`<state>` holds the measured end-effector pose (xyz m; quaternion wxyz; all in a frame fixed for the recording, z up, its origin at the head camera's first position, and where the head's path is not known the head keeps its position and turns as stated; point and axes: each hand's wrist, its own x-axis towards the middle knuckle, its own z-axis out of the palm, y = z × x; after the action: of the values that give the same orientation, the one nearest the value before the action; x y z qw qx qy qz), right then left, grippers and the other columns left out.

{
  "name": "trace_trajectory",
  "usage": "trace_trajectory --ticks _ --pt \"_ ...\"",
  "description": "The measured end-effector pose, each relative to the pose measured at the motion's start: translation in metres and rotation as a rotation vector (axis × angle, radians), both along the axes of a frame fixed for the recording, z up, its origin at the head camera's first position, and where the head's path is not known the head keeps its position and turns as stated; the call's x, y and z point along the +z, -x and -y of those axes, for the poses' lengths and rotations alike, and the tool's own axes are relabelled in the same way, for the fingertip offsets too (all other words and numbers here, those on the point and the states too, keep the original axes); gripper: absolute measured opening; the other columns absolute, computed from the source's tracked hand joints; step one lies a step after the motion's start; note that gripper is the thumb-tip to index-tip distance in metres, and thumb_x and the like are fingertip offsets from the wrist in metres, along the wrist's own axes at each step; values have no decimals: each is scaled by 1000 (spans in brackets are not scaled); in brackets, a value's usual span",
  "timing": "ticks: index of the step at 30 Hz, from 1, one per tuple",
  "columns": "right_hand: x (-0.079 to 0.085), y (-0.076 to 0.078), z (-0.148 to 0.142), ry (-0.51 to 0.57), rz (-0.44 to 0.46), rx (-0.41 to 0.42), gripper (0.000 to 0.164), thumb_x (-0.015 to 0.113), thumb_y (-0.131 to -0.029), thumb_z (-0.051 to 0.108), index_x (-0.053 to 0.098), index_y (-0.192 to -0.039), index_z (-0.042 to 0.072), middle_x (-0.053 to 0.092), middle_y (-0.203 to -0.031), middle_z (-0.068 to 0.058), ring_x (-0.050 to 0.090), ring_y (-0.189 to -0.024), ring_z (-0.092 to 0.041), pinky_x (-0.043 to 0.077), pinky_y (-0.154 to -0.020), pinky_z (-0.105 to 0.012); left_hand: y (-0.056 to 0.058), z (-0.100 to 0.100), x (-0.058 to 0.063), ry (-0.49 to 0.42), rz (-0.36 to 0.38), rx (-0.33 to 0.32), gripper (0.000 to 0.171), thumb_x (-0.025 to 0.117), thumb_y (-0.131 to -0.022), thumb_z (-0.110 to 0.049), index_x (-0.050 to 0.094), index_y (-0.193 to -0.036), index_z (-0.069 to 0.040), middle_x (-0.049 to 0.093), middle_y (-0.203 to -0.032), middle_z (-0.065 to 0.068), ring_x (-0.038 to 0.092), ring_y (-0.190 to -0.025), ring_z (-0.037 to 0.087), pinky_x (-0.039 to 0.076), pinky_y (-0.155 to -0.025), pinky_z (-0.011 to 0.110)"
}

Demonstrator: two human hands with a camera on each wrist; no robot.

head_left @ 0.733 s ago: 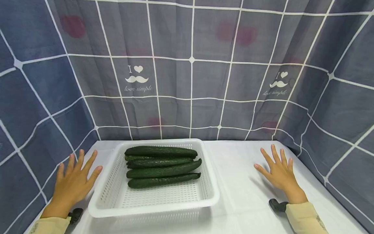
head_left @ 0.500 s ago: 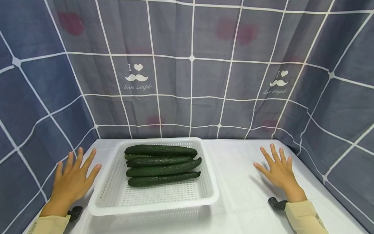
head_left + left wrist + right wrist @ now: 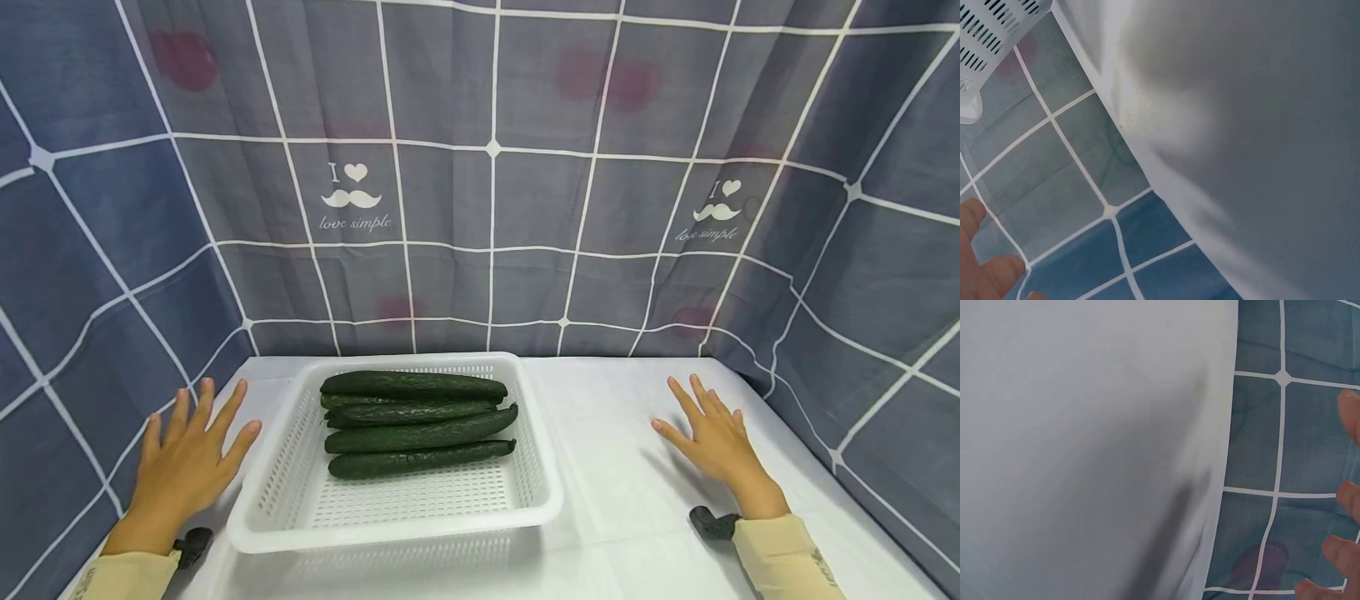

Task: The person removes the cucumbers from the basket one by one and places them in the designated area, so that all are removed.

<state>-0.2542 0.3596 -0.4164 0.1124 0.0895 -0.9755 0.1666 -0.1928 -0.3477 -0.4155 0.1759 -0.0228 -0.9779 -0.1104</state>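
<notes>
A person's left hand [image 3: 183, 471], fingers spread wide and holding nothing, hangs just beside a white perforated plastic basket [image 3: 397, 535], while the right hand [image 3: 716, 446], its fingers extended and grasping nothing, hovers well apart from the basket's other side. Dark green cucumbers [image 3: 422, 435] lie lengthwise, side by side, toward the basket's far side. Light yellow sleeves [image 3: 783, 557] meet black wrist devices [image 3: 193, 546] above a white-covered table [image 3: 615, 483], framed by blue-gray checked fabric [image 3: 450, 292] reading "love simple."
</notes>
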Motion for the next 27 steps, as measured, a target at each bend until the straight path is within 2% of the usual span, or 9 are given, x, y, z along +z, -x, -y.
trace_trajectory --ticks 7,13,16,19,22,25,27 --pt "2 1 1 89 -8 84 86 71 -105 39 27 -170 4 24 -168 -40 27 -148 -68 20 -109 -87 0 0 3 -2 12 6 78 37 -114 -57 5 -175 -21 3 -172 38 -3 -157 63 -11 -119 79" --pt "7 -1 4 224 70 190 86 72 -106 28 22 -170 1 33 -163 -40 41 -141 -66 40 -102 -80 1 1 8 -28 32 -19 80 44 -113 -57 12 -175 -19 14 -171 37 11 -154 66 1 -117 82" --pt "8 -2 8 284 106 239 83 71 -106 24 23 -170 1 35 -163 -39 50 -136 -64 44 -100 -79 2 1 8 -66 21 -40 77 47 -113 -54 18 -174 -17 23 -168 38 21 -151 67 7 -116 83" --pt "10 -3 11 331 118 269 80 71 -106 21 26 -169 1 39 -162 -37 53 -136 -60 43 -103 -77 2 2 8 -110 -6 -63 73 50 -114 -48 24 -173 -14 33 -164 39 31 -146 67 14 -113 82" --pt "12 -3 13 359 125 291 77 70 -106 18 28 -169 1 44 -159 -37 56 -134 -58 45 -105 -73 2 3 9 -140 -35 -76 69 53 -113 -44 32 -170 -11 43 -157 39 41 -138 68 24 -107 81" --pt "14 -2 16 376 121 315 74 70 -106 15 31 -167 0 49 -156 -35 59 -132 -55 48 -106 -66 1 4 11 -163 -17 -71 67 55 -113 -43 36 -168 -10 47 -153 40 46 -131 70 33 -99 82" --pt "15 -2 18 393 117 332 71 70 -106 14 35 -165 0 53 -153 -34 62 -130 -52 53 -106 -55 1 6 13 -184 16 -68 67 54 -113 -43 37 -168 -9 47 -152 41 47 -129 72 37 -94 83"
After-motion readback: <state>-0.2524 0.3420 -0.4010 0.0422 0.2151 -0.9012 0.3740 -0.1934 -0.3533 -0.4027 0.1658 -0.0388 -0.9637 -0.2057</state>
